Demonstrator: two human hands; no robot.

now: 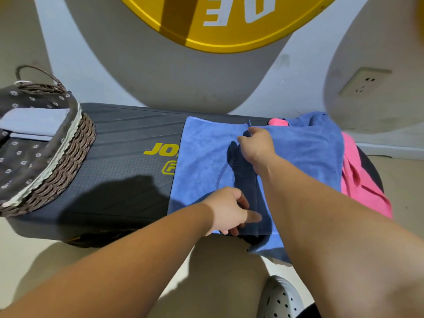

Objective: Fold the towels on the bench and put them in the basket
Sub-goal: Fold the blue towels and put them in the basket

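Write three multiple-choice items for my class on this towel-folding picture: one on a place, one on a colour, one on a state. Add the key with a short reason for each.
1. Where on the bench does the basket stand?
A. at its left end
B. at its right end
C. in its middle

2. What colour is the rightmost towel?
A. green
B. white
C. pink

3. What are the left hand and the right hand doing?
A. both grip the blue towel
B. both hang idle
C. one lifts the basket

Key:
1 A: the basket sits on the bench's left end, apart from the towels.
2 C: the rightmost towel is bright pink and drapes over the bench's right end.
3 A: the fingers of both hands curl on the blue towel's folded edge, one near and one far.
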